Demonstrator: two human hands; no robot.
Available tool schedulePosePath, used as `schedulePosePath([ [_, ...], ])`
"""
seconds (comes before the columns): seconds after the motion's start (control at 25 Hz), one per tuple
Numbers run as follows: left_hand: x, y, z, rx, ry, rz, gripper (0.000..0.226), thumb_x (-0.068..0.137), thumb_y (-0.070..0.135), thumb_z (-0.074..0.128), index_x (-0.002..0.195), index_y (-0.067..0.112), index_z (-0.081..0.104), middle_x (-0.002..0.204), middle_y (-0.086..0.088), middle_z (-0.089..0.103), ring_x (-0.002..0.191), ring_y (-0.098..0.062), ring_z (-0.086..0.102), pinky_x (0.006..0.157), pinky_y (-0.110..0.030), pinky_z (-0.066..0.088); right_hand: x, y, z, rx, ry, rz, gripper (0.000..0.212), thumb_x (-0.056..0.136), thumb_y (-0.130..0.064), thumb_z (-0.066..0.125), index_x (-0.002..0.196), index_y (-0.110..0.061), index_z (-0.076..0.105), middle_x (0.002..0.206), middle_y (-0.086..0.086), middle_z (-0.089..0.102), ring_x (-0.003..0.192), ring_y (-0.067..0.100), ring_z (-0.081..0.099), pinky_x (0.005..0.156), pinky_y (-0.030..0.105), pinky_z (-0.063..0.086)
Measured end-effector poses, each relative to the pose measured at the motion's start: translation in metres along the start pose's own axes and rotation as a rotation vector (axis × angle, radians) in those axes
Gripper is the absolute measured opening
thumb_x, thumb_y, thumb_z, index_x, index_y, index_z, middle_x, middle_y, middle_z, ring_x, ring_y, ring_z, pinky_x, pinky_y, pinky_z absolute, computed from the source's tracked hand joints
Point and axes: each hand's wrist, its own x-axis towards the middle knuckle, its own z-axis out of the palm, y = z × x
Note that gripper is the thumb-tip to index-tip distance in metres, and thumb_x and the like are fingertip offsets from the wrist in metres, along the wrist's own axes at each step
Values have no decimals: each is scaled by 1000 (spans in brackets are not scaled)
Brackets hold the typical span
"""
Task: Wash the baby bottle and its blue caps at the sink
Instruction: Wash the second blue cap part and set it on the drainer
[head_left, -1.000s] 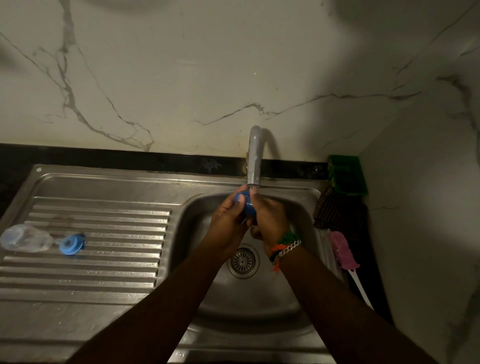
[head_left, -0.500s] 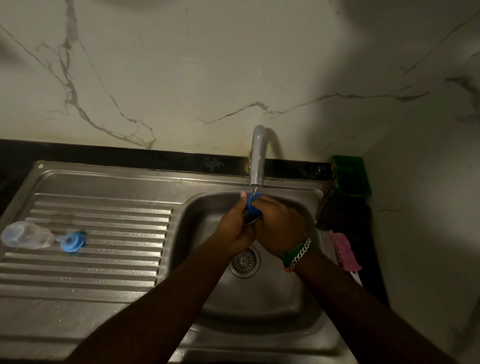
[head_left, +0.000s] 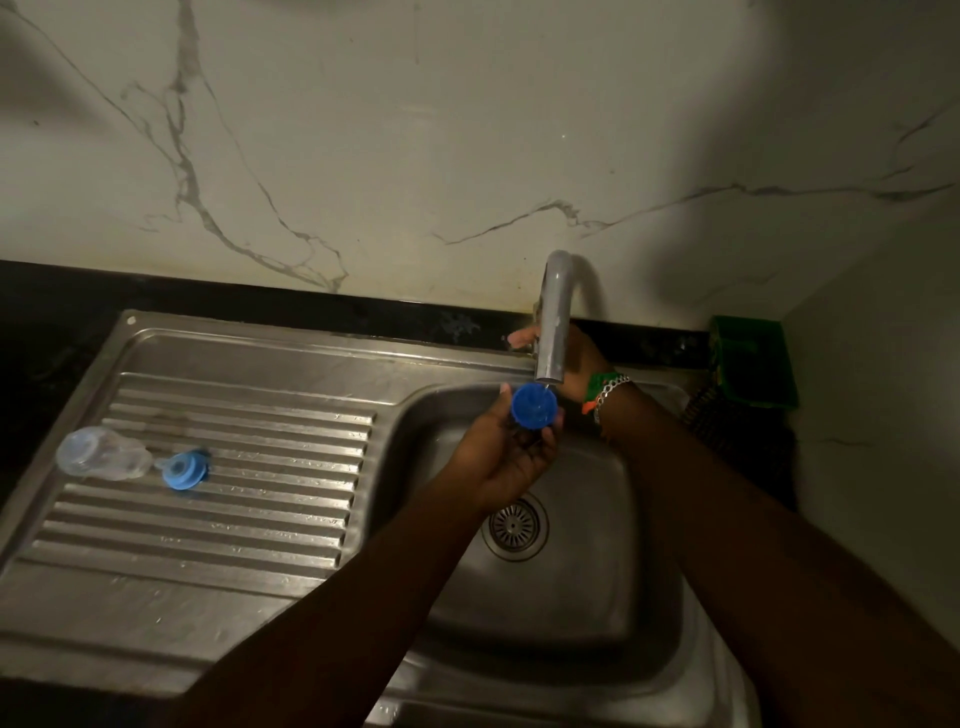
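Baby bottle (head_left: 101, 453) lies on its side on the ribbed drainboard (head_left: 234, 525), at about nine o'clock from the basin, clear and single. Two blue caps show: one blue ring cap (head_left: 183, 470) lies just beside the bottle's right end on the ribs, and one blue cap (head_left: 534, 406) sits in the left hand (head_left: 511, 457), right under the mouth of the tap (head_left: 553, 332). That hand is the grip on the cap — fingers curled up round it from below, open face of the cap turned upward. The right hand (head_left: 574, 358) reaches past the spout toward twelve o'clock, mostly hidden behind it; one fingertip (head_left: 519, 339) pokes out on the spout's left, and how its fingers lie I cannot tell. Its wrist wears one chain bracelet (head_left: 613, 389) and one green and orange band (head_left: 597, 387).

One sink (head_left: 597, 597), one drain strainer (head_left: 514, 526) at six o'clock from the held cap. The drainboard's raised rim runs along its far and left edges; ribs below and right of the bottle lie bare. At three o'clock from the tap one green holder (head_left: 756, 364) sits in the corner on the dark bench (head_left: 62, 301), with a dark scrubber (head_left: 727, 431) just in front of it — near the basin's right edge. Marble wall (head_left: 415, 145) closes the far side.
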Motion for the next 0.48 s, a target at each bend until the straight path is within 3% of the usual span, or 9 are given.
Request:
schedulePosePath([
  [0.08, -1, 0, -4, 45, 13, 55, 46, 98, 43, 62, 124, 5, 64, 106, -20, 75, 90, -25, 74, 72, -30, 63, 0, 7, -1, -22, 39, -16, 23, 97, -6, 60, 118, 3, 64, 122, 23, 65, 115, 35, 62, 105, 51, 48],
  [0.16, 0, -2, -10, 176, 51, 204, 38, 98, 33, 64, 126, 7, 63, 119, -18, 70, 101, -26, 72, 76, -31, 62, -6, 13, -2, -12, 92, -14, 26, 99, -4, 55, 124, -2, 62, 129, 19, 62, 122, 32, 59, 107, 50, 48],
  [0.32, -9, -9, -20, 689, 150, 605, 38, 91, 10, 72, 127, 7, 63, 121, -12, 71, 109, -23, 72, 88, -32, 61, -42, 14, 9, 184, 208, 66, 57, 95, 6, 54, 144, -21, 49, 150, 7, 49, 136, 27, 49, 113, 47, 42],
  [0.48, -26, -20, -17, 1290, 106, 904, 44, 85, 10, 79, 126, 19, 64, 123, 4, 67, 110, -3, 64, 95, -18, 52, -111, 35, 17, 39, 340, 78, 52, 94, 6, 49, 141, -17, 54, 144, 8, 55, 132, 24, 52, 112, 36, 43],
])
